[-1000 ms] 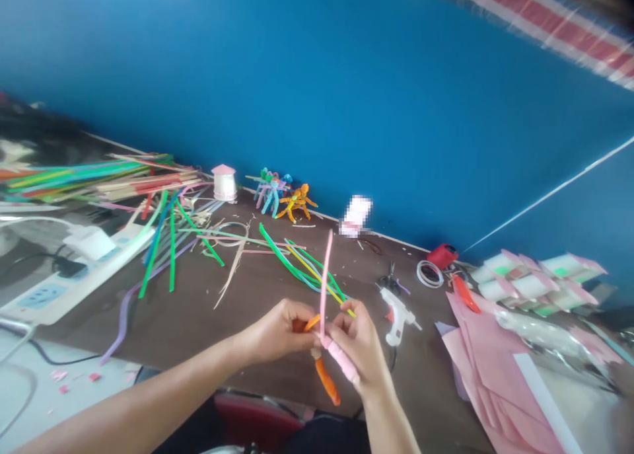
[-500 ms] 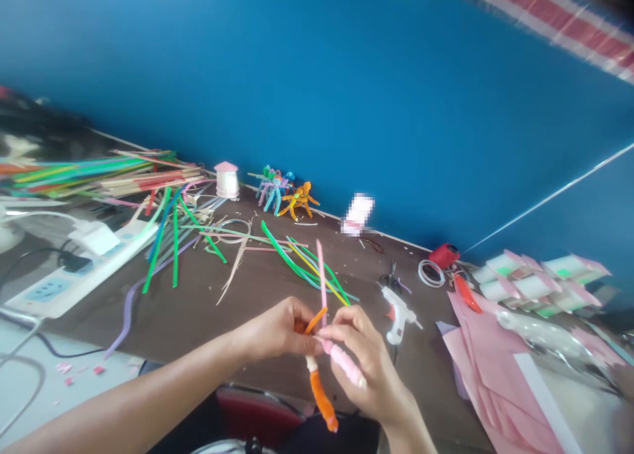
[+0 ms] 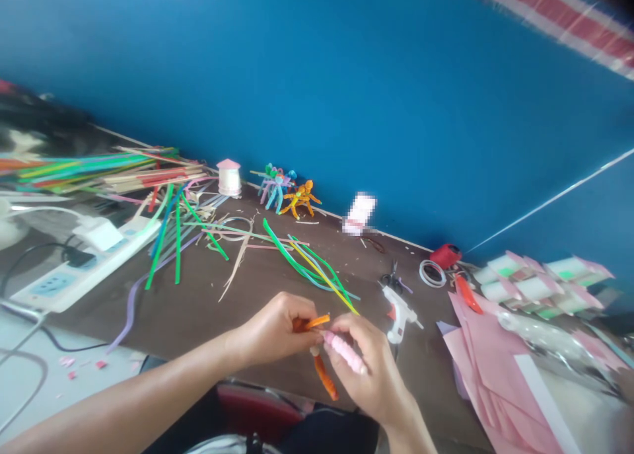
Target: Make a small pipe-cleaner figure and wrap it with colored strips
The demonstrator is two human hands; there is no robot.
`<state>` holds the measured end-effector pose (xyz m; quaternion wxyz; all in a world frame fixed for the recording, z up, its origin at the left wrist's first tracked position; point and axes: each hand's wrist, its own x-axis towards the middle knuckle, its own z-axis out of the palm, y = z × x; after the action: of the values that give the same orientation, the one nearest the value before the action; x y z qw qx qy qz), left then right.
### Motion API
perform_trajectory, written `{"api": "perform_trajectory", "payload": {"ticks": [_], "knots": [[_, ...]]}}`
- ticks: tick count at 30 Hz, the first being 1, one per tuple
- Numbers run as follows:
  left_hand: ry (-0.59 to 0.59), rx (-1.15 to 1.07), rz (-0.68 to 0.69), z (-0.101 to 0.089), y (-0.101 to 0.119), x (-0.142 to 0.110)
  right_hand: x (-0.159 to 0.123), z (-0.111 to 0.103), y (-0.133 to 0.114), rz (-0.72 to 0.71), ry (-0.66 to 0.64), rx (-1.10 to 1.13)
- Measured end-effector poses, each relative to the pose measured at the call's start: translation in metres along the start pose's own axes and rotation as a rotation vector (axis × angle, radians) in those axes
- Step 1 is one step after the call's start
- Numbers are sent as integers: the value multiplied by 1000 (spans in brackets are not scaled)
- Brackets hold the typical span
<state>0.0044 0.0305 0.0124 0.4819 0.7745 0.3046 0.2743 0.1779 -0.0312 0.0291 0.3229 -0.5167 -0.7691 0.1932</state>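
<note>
My left hand (image 3: 275, 330) pinches a short orange pipe cleaner end (image 3: 317, 321) between thumb and fingers. Close beside it, my right hand (image 3: 359, 368) grips a thick pink pipe cleaner coil (image 3: 344, 352), which slants down to the right. Below both hands hangs a twisted orange pipe cleaner body (image 3: 325, 377) with a pale joint at its top. The hands nearly touch, and my fingers hide where the orange and pink pieces meet.
A white glue gun (image 3: 399, 314) and scissors (image 3: 391, 282) lie to the right on the brown desk (image 3: 257, 322). Loose coloured strips (image 3: 307, 269) lie ahead, with small pipe cleaner figures (image 3: 292, 198) by the blue wall. Pink paper sheets (image 3: 495, 381) lie at right; a power strip (image 3: 64, 289) lies at left.
The tall pink strand no longer stands upright; only the slanted pink coil shows. The orange end has tipped flatter, and the hanging orange body has moved slightly up.
</note>
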Motion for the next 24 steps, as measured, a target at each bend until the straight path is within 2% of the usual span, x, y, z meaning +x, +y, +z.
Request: {"api": "perform_trajectory", "payload": {"ticks": [2, 4, 7, 11, 14, 17, 19, 21, 24], "knots": [[77, 100, 77, 1, 1, 0, -1, 7, 2, 121, 18, 107], [136, 155, 93, 3, 1, 1, -1, 15, 4, 235, 37, 266], [144, 121, -12, 6, -1, 1, 0, 25, 10, 376, 44, 494], [19, -297, -288, 8, -10, 3, 3, 34, 17, 466, 69, 629], [14, -620, -418, 13, -20, 3, 3, 38, 20, 463, 112, 722], [-5, -751, -527, 22, -28, 4, 4, 41, 22, 509, 122, 730], [35, -732, -522, 27, -31, 4, 4, 42, 24, 540, 99, 727], [97, -623, -459, 30, -32, 5, 3, 42, 26, 563, 52, 739], [185, -269, -386, 30, -32, 4, -4, 43, 30, 620, -41, 770]]}}
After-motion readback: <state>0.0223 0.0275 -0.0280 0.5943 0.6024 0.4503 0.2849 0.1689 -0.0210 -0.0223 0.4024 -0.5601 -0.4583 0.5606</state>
